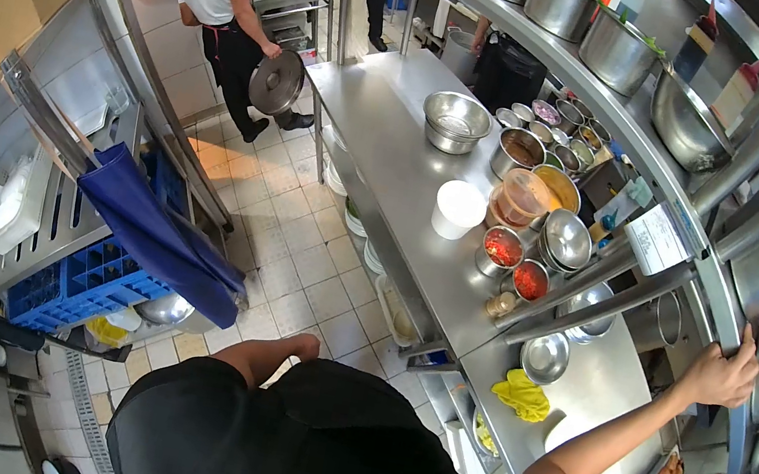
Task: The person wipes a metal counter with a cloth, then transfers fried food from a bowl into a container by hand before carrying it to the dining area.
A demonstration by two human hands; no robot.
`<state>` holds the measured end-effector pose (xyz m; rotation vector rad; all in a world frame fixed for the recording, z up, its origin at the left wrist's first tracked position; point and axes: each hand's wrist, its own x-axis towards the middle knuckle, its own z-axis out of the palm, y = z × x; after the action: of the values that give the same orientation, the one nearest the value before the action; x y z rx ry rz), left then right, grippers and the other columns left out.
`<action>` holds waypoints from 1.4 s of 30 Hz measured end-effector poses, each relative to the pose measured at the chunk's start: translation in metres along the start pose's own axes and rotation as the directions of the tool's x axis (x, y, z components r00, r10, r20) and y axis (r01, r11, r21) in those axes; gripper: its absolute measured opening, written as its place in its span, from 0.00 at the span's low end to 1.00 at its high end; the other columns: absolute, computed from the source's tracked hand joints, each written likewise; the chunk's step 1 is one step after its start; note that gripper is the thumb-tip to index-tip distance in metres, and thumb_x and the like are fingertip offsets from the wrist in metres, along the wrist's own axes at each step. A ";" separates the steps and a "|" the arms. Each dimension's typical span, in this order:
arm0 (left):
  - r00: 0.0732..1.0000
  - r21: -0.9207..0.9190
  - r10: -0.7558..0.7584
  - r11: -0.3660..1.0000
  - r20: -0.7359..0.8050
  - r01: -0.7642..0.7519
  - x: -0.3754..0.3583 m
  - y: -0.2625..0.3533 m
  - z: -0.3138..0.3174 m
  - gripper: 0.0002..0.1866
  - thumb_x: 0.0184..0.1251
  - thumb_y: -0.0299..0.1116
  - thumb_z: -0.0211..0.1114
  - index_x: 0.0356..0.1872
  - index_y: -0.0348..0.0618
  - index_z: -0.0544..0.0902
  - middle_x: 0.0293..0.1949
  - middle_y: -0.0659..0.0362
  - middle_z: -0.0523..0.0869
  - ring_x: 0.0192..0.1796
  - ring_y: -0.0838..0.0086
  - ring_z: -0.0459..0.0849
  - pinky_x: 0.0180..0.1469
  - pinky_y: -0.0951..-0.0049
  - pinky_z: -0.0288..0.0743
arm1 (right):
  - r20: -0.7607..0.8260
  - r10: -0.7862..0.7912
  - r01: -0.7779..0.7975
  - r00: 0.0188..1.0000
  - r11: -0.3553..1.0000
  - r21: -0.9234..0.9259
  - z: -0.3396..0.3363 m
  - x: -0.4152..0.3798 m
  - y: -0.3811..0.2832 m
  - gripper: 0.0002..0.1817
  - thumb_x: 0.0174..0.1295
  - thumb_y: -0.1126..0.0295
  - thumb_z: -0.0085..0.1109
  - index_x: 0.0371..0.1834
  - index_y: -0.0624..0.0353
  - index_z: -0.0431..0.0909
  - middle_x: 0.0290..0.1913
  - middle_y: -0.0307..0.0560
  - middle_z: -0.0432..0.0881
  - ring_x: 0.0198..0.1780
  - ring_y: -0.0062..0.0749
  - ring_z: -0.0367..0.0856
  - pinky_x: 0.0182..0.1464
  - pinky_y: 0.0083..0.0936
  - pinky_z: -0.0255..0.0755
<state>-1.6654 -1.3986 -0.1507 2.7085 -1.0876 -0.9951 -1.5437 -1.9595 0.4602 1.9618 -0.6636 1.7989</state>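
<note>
My right hand (pixel 724 375) reaches out to the right, with its fingers closed over the edge of a metal overhead shelf (pixel 711 285). Close to the body, my left hand (pixel 307 346) shows only in part in front of my black shirt; its fingers are hidden. Below the right arm, a yellow cloth (pixel 522 394) lies crumpled on the steel counter (pixel 393 102). Beside the cloth is a small steel bowl (pixel 544 357). A paper sheet (pixel 659 238) is fixed to the shelf edge, left of my right hand.
Along the counter stand a white tub (pixel 458 210), stacked steel bowls (pixel 456 121), a pot of chopped red food (pixel 501 247) and several other containers. Steel pots (pixel 559 5) line the upper shelf. A co-worker (pixel 217 5) holds a round lid (pixel 277 83) in the aisle. Blue cloth (pixel 163 224) hangs at left.
</note>
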 end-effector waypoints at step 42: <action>0.996 0.067 -0.089 0.994 -0.006 0.089 -0.019 -0.007 -0.034 0.09 0.39 0.32 0.58 0.23 0.45 0.82 0.27 0.52 0.81 0.33 0.60 0.80 0.35 0.64 0.76 | -0.005 -0.009 0.009 1.000 0.998 0.068 -0.013 0.005 -0.005 0.24 0.36 0.73 0.52 0.40 0.34 0.78 0.33 0.33 0.75 0.35 0.36 0.71 0.43 0.34 0.63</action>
<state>-1.6520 -1.3871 -0.1152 2.8341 -1.0260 -0.9835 -1.5513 -1.9486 0.4669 2.0005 -0.5989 1.8427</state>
